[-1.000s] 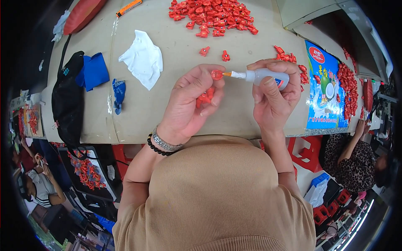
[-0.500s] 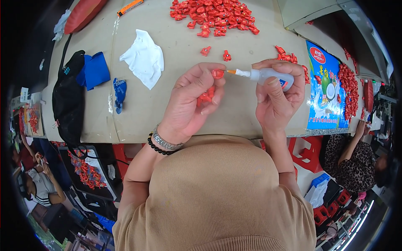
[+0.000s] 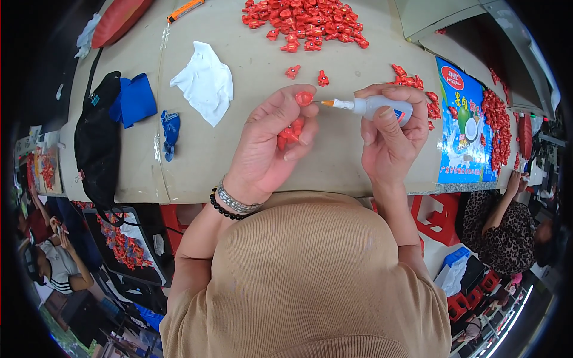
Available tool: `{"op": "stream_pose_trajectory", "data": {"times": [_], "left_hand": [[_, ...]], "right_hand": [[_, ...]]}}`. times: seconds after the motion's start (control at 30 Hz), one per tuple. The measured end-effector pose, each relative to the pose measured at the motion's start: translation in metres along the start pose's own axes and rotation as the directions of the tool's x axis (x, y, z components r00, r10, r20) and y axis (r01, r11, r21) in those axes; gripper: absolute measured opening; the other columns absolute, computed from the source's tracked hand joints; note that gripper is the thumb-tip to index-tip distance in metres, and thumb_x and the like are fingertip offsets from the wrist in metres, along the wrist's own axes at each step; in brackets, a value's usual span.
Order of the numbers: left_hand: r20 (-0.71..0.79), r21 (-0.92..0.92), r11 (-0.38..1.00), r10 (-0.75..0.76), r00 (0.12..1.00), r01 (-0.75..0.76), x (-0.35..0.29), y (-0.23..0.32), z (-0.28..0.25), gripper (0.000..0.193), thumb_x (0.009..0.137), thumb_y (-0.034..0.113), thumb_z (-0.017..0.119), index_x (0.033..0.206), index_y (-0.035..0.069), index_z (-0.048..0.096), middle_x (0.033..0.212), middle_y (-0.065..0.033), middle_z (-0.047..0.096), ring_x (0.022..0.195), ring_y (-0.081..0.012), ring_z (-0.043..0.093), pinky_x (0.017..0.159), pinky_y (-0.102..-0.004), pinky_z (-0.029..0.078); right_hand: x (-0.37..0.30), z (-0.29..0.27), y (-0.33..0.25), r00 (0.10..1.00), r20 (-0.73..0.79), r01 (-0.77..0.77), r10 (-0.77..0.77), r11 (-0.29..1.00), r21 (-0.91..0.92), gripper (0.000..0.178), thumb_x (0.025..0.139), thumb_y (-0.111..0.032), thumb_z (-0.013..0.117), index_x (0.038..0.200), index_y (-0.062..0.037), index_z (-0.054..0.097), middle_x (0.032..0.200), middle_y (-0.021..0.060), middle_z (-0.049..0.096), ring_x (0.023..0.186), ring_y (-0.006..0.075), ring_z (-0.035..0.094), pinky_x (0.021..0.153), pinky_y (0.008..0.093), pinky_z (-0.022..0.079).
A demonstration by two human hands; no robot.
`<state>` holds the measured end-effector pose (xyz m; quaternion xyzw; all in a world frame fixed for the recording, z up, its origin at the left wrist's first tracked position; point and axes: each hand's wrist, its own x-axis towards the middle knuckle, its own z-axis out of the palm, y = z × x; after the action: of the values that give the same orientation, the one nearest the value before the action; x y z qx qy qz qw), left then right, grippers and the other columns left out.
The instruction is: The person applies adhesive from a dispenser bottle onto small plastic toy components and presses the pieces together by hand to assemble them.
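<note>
Between the thumb and forefinger of my left hand point(image 3: 271, 134) is a small red plastic part point(image 3: 304, 98), its round hollow end facing up. Further red parts point(image 3: 290, 132) are tucked in the palm under the curled fingers. My right hand point(image 3: 397, 128) is closed around a translucent squeeze bottle point(image 3: 385, 108) held on its side. Its orange-tipped thin nozzle point(image 3: 328, 103) points left, with a fine needle reaching close to the red part; whether they touch I cannot tell. Two loose red parts point(image 3: 323, 78) lie on the table just beyond my hands.
A big heap of red parts point(image 3: 304, 24) lies at the far side. More parts sit around a blue printed sheet point(image 3: 459, 131) at right. At left are a white cloth point(image 3: 206, 83), blue cloth pieces point(image 3: 134, 100) and a black bag point(image 3: 98, 140). Another person point(image 3: 507, 232) sits at far right.
Both hands have shifted slightly to the left. The red part has tilted in my left fingers, and a small gap now shows between it and the nozzle's orange tip.
</note>
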<state>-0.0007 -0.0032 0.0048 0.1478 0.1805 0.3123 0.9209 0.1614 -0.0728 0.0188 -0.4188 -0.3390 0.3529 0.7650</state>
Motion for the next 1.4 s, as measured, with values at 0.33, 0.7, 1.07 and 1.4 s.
{"op": "stream_pose_trajectory", "data": {"times": [0.33, 0.7, 1.07, 1.4], "left_hand": [[-0.027, -0.031, 0.995, 0.089, 0.996, -0.09, 0.0, 0.02, -0.01, 0.027, 0.096, 0.019, 0.052, 0.118, 0.003, 0.054, 0.094, -0.0051, 0.062, 0.065, -0.0113, 0.051, 0.043, -0.0191, 0.032], [0.011, -0.105, 0.981, 0.167, 0.986, -0.165, -0.013, 0.036, -0.022, 0.027, 0.097, 0.016, 0.049, 0.118, 0.0, 0.053, 0.096, -0.0079, 0.062, 0.069, -0.0137, 0.048, 0.042, -0.0196, 0.033], [-0.01, -0.193, 0.973, 0.126, 0.992, -0.125, -0.025, 0.037, -0.029, 0.026, 0.098, 0.019, 0.048, 0.116, 0.002, 0.053, 0.096, -0.0073, 0.062, 0.069, -0.0143, 0.047, 0.043, -0.0195, 0.033], [0.074, -0.243, 0.953, 0.207, 0.976, -0.184, -0.023, 0.064, -0.037, 0.025, 0.1, 0.022, 0.043, 0.116, 0.004, 0.051, 0.098, -0.0076, 0.062, 0.069, -0.0142, 0.041, 0.044, -0.0198, 0.033]], "right_hand": [[0.019, -0.004, 0.001, 0.978, -0.189, -0.08, 0.089, 0.995, 0.052, 0.03, 0.079, -0.004, 0.07, 0.106, -0.0058, 0.057, 0.091, 0.014, 0.064, 0.069, 0.0182, 0.059, 0.063, 0.0261, 0.046], [0.047, -0.019, 0.009, 0.91, -0.072, -0.406, 0.409, 0.837, -0.366, 0.031, 0.077, -0.001, 0.066, 0.106, -0.0033, 0.057, 0.079, 0.0034, 0.059, 0.062, 0.0152, 0.06, 0.059, 0.0299, 0.048], [0.054, 0.0, 0.025, 0.941, 0.298, 0.223, 0.158, 0.372, -0.901, 0.01, 0.079, -0.008, 0.069, 0.084, -0.0003, 0.066, 0.08, 0.0065, 0.063, 0.073, 0.0155, 0.062, 0.068, 0.0282, 0.048], [-0.005, 0.007, 0.006, 0.742, 0.431, 0.164, 0.513, 0.485, -0.859, 0.021, 0.066, -0.002, 0.075, 0.084, -0.0033, 0.064, 0.081, 0.0073, 0.061, 0.073, 0.0233, 0.062, 0.066, 0.0323, 0.049]]}}
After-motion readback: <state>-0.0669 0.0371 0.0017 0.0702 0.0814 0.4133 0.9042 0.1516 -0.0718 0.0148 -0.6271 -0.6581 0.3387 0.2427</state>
